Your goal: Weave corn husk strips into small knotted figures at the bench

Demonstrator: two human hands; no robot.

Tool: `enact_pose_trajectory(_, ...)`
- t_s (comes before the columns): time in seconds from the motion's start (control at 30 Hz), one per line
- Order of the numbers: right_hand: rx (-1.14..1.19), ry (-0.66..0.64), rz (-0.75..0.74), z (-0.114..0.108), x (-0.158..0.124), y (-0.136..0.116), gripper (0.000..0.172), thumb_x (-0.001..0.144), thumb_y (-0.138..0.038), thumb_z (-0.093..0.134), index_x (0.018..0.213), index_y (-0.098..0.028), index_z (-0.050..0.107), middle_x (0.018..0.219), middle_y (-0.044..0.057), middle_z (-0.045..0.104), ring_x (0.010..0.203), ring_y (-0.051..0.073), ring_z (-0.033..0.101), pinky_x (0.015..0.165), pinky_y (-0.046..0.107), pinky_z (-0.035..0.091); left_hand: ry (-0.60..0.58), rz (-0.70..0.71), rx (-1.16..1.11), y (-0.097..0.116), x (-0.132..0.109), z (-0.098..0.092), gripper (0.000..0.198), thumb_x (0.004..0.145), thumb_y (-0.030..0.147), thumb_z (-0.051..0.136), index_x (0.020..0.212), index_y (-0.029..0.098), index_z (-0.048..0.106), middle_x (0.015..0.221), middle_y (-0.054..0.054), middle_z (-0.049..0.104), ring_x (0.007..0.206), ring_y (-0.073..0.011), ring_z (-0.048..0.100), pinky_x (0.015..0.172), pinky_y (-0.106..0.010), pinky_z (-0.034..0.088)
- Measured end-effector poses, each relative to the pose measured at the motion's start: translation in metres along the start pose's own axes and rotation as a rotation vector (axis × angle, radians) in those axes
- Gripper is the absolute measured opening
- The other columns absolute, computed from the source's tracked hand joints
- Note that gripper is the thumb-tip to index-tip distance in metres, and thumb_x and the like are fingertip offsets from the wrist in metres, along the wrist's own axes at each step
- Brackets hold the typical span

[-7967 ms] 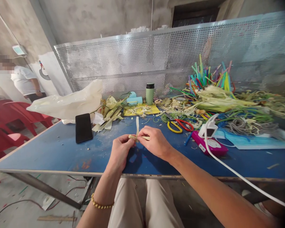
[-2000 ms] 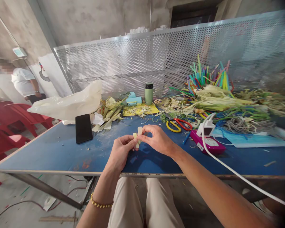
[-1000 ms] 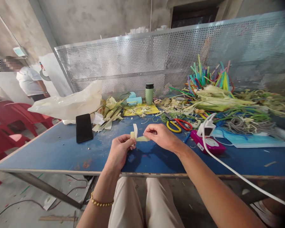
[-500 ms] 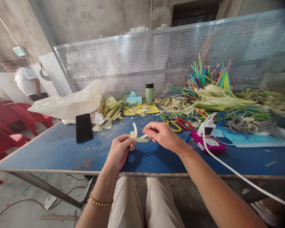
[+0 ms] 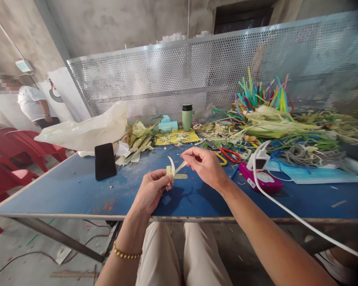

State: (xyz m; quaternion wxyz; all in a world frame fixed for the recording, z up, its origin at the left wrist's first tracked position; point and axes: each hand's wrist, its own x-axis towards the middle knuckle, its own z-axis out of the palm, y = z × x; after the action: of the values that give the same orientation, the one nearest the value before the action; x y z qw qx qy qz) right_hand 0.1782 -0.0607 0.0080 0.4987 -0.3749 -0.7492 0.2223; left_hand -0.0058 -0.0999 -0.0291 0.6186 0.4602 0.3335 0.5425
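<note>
Rough grey concrete wall [image 5: 131, 24] at the back, perforated metal panel [image 5: 137, 79] before it, and smooth blue table [image 5: 74, 194] below! Over it, pale, flat strips [image 5: 180, 176] splay out, one curling upward; the left hand [image 5: 153, 186] has thumb and fingers clamped where they meet. Right hand [image 5: 207, 165], fingers pinched on one slanting end! Beyond: a green cylindrical cup [image 5: 187, 119], ribbed papery husks [image 5: 274, 125].

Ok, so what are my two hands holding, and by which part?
Narrow pale strips, probably corn husk: the left hand pinches them near where they meet, between thumb and fingers; the right hand pinches one by its raised end.
</note>
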Motion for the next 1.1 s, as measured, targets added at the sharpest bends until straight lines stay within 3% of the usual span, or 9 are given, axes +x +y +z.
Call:
enact_pose_trajectory(0.27, 0.314, -0.07, 0.149, -0.001, -0.003, -0.01, 0.029, 0.085, -0.043, 0.064, 0.089, -0.015, 0.068, 0.066, 0.0, 0.059, 0.053, 0.009, 0.048, 0.048, 0.022, 0.038, 0.027, -0.02, -0.001, 0.0, 0.0, -0.001, 0.017, 0.068, 0.025, 0.078, 0.067, 0.011, 0.068, 0.065, -0.003, 0.06, 0.056, -0.0071, 0.048, 0.055, -0.021, 0.036)
enact_pose_trajectory(0.5, 0.405, -0.38, 0.153, -0.005, -0.006, -0.018, 0.029, 0.076, -0.038, 0.075, 0.094, -0.015, 0.069, 0.07, -0.001, 0.059, 0.061, 0.009, 0.05, 0.054, 0.02, 0.042, 0.043, -0.045, -0.066, 0.001, 0.002, -0.003, 0.015, 0.065, 0.022, 0.076, 0.063, 0.01, 0.067, 0.061, -0.002, 0.059, 0.053, -0.0069, 0.049, 0.054, -0.021, 0.036)
enact_pose_trajectory(0.6, 0.399, -0.429, 0.134, -0.004, -0.007, -0.018, 0.024, 0.08, -0.036, 0.072, 0.089, -0.015, 0.068, 0.068, 0.0, 0.061, 0.062, 0.01, 0.054, 0.057, 0.021, 0.044, 0.03, -0.047, -0.078, -0.001, 0.005, -0.005, 0.012, 0.067, 0.02, 0.074, 0.065, 0.01, 0.068, 0.061, -0.002, 0.059, 0.053, -0.0073, 0.049, 0.053, -0.021, 0.036)
enact_pose_trajectory(0.7, 0.377, -0.403, 0.075, -0.003, -0.008, -0.016, 0.02, 0.083, -0.035, 0.069, 0.085, -0.015, 0.067, 0.068, 0.0, 0.062, 0.063, 0.011, 0.057, 0.059, 0.023, 0.046, 0.026, -0.057, -0.073, -0.001, 0.006, -0.005, 0.011, 0.067, 0.02, 0.074, 0.067, 0.01, 0.069, 0.062, -0.002, 0.059, 0.053, -0.0071, 0.049, 0.052, -0.021, 0.035)
enact_pose_trajectory(0.87, 0.3, -0.332, -0.099, 0.004, -0.009, -0.015, 0.015, 0.084, -0.032, 0.068, 0.08, -0.017, 0.067, 0.098, 0.005, 0.066, 0.067, 0.01, 0.058, 0.061, 0.023, 0.048, 0.014, -0.052, -0.032, 0.001, 0.005, -0.003, 0.015, 0.067, 0.022, 0.077, 0.066, 0.01, 0.069, 0.061, -0.002, 0.059, 0.051, -0.0067, 0.048, 0.051, -0.021, 0.035)
enact_pose_trajectory(1.03, 0.128, -0.253, -0.009, 0.009, -0.008, -0.009, 0.018, 0.089, -0.033, 0.062, 0.082, -0.017, 0.064, 0.066, -0.001, 0.063, 0.049, 0.009, 0.054, 0.05, 0.022, 0.042, -0.043, -0.048, -0.018, 0.002, 0.002, -0.003, 0.018, 0.068, 0.025, 0.079, 0.073, 0.009, 0.071, 0.068, -0.004, 0.062, 0.056, -0.0073, 0.05, 0.056, -0.02, 0.038)
enact_pose_trajectory(1.1, 0.142, -0.232, 0.01, 0.009, -0.007, -0.007, 0.019, 0.089, -0.034, 0.06, 0.082, -0.017, 0.062, 0.068, -0.001, 0.063, 0.048, 0.008, 0.053, 0.049, 0.021, 0.041, -0.054, -0.054, -0.025, 0.002, 0.001, -0.003, 0.019, 0.07, 0.026, 0.079, 0.074, 0.009, 0.071, 0.069, -0.004, 0.062, 0.057, -0.0072, 0.05, 0.056, -0.02, 0.037)
